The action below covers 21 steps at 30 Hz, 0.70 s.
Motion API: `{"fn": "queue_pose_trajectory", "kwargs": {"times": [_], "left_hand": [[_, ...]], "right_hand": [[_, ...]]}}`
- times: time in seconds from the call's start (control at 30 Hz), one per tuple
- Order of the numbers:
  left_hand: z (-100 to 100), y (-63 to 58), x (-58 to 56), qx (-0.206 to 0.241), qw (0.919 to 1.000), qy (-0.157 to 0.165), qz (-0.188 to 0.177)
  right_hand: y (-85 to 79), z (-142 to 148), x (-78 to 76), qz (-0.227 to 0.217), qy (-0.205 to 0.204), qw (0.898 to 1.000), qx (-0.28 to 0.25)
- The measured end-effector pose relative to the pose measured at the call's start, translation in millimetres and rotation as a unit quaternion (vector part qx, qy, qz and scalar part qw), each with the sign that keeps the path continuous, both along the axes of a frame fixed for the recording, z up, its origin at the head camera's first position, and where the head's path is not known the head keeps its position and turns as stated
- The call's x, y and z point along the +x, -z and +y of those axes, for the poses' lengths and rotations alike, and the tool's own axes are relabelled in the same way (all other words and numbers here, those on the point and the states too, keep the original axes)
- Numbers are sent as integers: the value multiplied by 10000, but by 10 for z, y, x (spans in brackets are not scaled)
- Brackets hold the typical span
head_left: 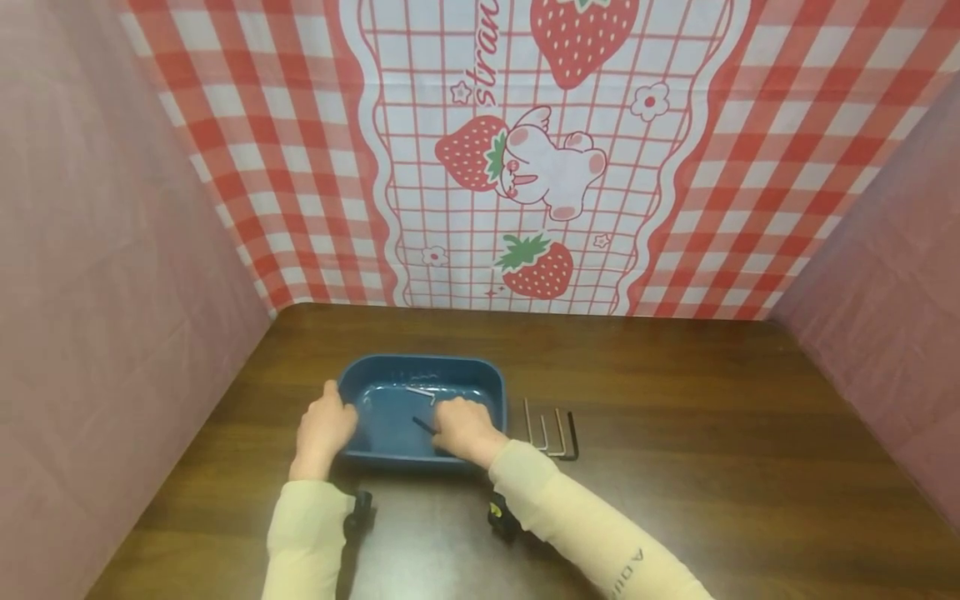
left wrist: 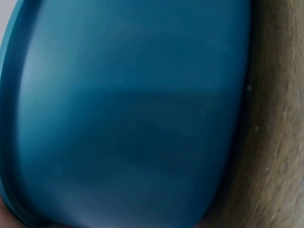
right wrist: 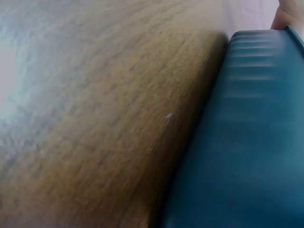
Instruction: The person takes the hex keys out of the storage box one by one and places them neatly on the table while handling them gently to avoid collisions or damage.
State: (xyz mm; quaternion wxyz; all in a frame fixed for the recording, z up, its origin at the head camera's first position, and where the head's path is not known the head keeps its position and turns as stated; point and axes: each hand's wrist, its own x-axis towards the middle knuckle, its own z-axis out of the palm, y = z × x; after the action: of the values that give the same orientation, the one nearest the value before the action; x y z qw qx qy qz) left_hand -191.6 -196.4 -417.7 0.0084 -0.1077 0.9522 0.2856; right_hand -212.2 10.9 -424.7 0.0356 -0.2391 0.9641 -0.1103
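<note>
A blue rectangular tray (head_left: 420,457) sits on the table. My left hand (head_left: 322,429) holds its left end, with the thumb by the rim; the left wrist view shows the tray's outer wall (left wrist: 133,118) close up. Over the right half of the tray, my right hand (head_left: 465,427) pinches a black hex key (head_left: 423,425), whose one end sticks out to the left of the fingers. The rest of that key is hidden by the hand. A silver hex key (head_left: 422,392) lies inside the tray near its back wall.
Just right of the tray, several L-shaped hex keys (head_left: 545,433) lie side by side on the wooden table (head_left: 712,467), the rightmost one black. A checked strawberry cloth (head_left: 510,167) hangs behind the table, and pink cloth (head_left: 135,250) walls flank it.
</note>
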Motion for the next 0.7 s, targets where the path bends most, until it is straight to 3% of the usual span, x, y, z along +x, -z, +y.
{"fn": "queue_pose_trajectory", "kwargs": {"times": [0.2, 0.7], "left_hand": [[-6, -5, 0, -19, 10000, 14, -17], [25, -50, 16, -11, 9999, -16, -121]], "right_hand": [[11, -11, -10, 286, -10, 9996, -56], [-13, -2, -16, 456, 166, 9975, -522]]}}
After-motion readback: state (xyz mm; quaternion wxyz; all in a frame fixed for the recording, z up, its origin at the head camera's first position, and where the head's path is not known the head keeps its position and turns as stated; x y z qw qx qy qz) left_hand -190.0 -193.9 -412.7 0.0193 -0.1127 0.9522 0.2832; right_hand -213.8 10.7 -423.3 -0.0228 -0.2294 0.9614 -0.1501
